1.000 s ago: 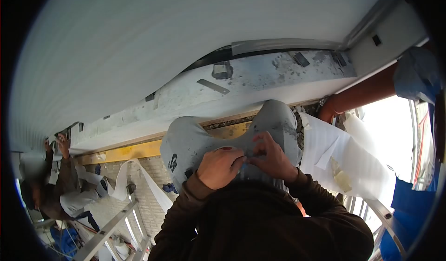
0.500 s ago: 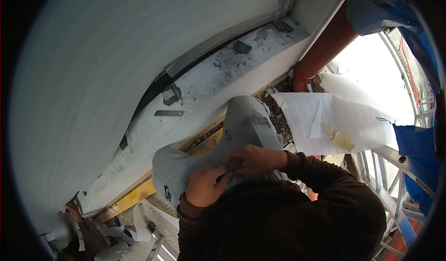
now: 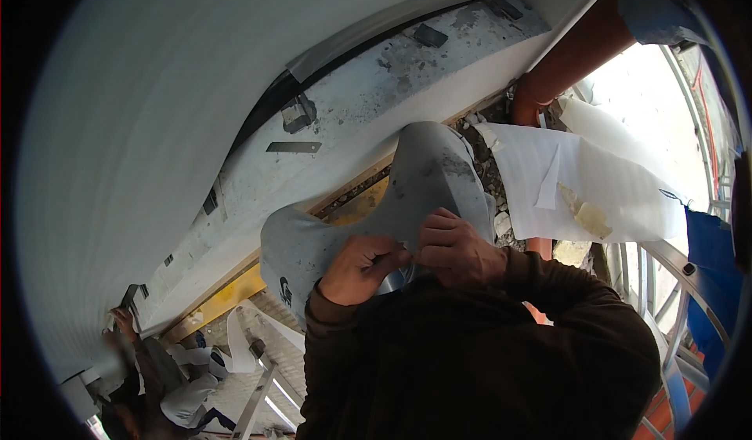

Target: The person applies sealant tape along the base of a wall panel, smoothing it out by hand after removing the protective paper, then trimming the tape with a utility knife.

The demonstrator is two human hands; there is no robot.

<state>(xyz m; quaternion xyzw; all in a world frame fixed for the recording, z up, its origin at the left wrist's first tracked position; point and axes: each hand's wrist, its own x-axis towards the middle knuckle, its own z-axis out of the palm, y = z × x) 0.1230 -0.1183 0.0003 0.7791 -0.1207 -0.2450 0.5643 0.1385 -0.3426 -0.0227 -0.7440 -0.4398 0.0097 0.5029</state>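
My left hand (image 3: 362,269) and my right hand (image 3: 458,253) meet in front of my waist, above my grey trousers (image 3: 415,177). Both are closed, with thumbs and fingers pinched towards each other. Between and just below the fingertips shows a small shiny, pale piece (image 3: 395,280); what it is cannot be made out, as the fingers and dark sleeves cover most of it. On the ledge beyond my knees lies a flat grey metal blade-like strip (image 3: 294,148), apart from both hands.
A stained white ledge (image 3: 368,87) runs along a large pale sheet (image 3: 157,126), with dark blocks (image 3: 430,36) on it. White foam sheeting (image 3: 533,181), a brown pipe (image 3: 576,48) and a metal ladder (image 3: 677,283) stand right. Another person's hand (image 3: 123,322) reaches the ledge at lower left.
The right hand's fingers have curled tighter, and both hands have shifted slightly. A shiny piece now shows below the fingertips. The camera view has tilted; the other person's body shows more.
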